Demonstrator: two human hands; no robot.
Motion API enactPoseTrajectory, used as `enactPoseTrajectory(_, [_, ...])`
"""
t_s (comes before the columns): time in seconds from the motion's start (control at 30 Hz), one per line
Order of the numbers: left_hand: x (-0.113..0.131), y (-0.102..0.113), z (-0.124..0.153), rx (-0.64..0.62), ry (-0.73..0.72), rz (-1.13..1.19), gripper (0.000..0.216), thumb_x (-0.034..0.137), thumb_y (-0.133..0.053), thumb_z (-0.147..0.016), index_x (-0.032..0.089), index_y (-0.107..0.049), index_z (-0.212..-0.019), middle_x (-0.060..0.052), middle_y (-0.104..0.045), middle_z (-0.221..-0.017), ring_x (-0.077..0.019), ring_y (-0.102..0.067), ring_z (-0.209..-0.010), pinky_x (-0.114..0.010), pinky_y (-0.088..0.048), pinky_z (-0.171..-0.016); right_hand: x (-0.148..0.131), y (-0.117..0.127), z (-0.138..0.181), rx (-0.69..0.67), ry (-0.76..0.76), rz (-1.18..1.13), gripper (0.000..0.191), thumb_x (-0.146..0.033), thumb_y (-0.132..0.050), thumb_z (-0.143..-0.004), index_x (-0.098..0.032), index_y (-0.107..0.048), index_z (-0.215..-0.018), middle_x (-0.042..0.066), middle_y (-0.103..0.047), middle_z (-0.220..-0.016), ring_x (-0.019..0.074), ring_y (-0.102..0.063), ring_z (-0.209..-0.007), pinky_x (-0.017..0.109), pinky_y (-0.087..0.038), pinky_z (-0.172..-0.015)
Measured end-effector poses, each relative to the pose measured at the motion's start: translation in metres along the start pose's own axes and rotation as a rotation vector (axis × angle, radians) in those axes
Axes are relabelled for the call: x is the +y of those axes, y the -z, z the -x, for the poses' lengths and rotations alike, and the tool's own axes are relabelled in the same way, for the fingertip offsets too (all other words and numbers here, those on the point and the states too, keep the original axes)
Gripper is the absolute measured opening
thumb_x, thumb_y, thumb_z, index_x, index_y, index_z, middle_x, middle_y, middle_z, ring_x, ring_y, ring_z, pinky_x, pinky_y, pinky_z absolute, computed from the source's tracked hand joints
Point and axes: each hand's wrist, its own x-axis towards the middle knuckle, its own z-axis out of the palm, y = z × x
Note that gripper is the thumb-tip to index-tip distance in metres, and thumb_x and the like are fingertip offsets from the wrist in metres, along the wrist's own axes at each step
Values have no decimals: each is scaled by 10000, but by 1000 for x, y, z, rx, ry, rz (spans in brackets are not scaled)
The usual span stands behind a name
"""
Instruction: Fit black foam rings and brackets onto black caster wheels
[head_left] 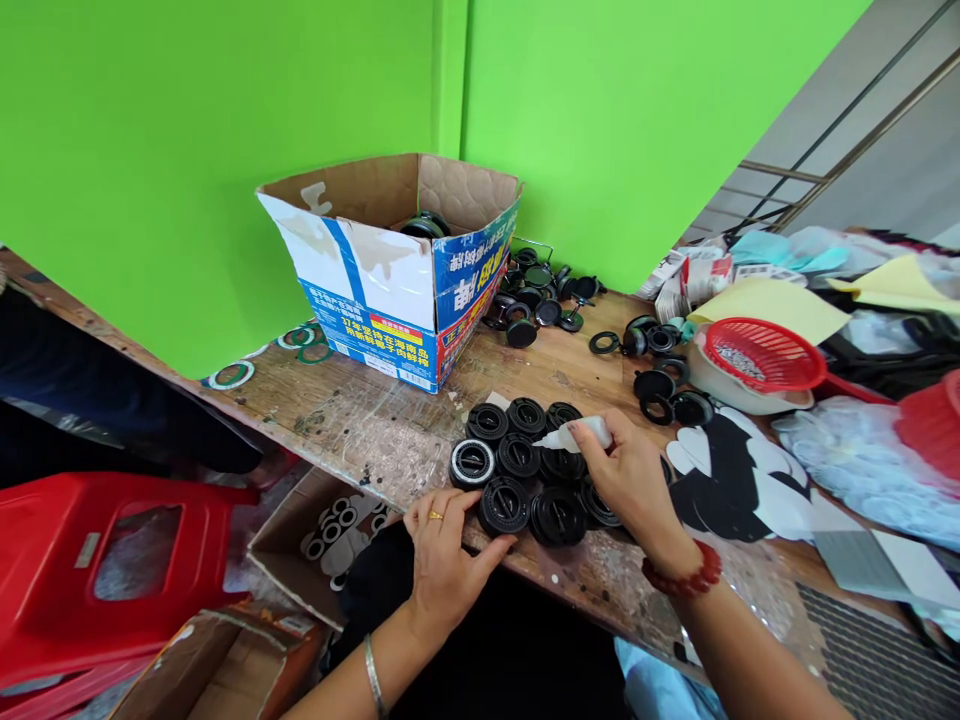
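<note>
Several black round caps (525, 465) lie grouped near the front edge of a worn wooden table (375, 425). My right hand (630, 475) is closed around a small white squeeze bottle (581, 434), its nozzle pointing left over the caps. My left hand (444, 555) rests at the table's edge, fingers partly curled, thumb touching the nearest cap (502, 505). One cap (472, 463) at the left of the group has a white ring.
An open cardboard box (397, 270) stands behind, with more black parts (536, 290) beside it. A red basket in a white bowl (754, 360), black and white cut-out pieces (731, 470) and papers lie to the right. Red stool (105, 565) and boxes sit below left.
</note>
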Motion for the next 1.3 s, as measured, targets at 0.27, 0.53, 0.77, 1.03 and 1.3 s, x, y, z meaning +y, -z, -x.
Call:
enactPoseTrajectory(0.27, [0, 0, 0, -18, 24, 2, 407, 420, -796, -766, 212, -632, -1075, -79, -700, -997, -297, -610, -987, -436, -368, -907, -13, 14, 14, -96, 96, 15, 326, -446, -523, -880, -227, -475, -643, -26, -476, -551, 129, -405, -498, 264, -275, -495])
enactPoseTrajectory(0.53, [0, 1, 0, -23, 14, 5, 408, 444, -778, -783, 212, -630, -1085, -82, -704, -1003, -298, -606, -993, -443, -365, -914, -34, -4, 13, -159, 111, -66, 245, -372, -518, -884, -215, -506, -696, -19, -513, -601, 132, -437, -534, 258, -299, -518])
enactPoseTrajectory(0.77, [1, 0, -1, -4, 11, 30, 395, 432, -775, -792, 205, -627, -1080, -79, -701, -991, -296, -607, -986, -444, -370, -910, -38, -19, -4, -106, 93, -43, 250, -399, -515, -854, -225, -487, -676, -15, -494, -587, 143, -428, -533, 275, -287, -529])
enactPoseTrajectory(1.03, [-12, 20, -4, 51, -63, 275, 159, 329, -541, -965, 214, -558, -1072, -67, -637, -1010, -218, -603, -947, -368, -466, -861, -7, -17, -17, -91, -156, -290, 414, -582, -594, -779, -223, -477, -608, -51, -404, -494, 111, -361, -470, 254, -251, -456])
enactPoseTrajectory(1.3, [-40, 26, -88, -73, 198, 433, 320, 374, -323, -1034, 197, -547, -1179, -98, -680, -1108, -226, -603, -1094, -416, -444, -1003, 1, -36, -34, -152, -331, -655, 499, -685, -684, -690, -203, -553, -702, -86, -385, -430, 90, -324, -373, 232, -257, -367])
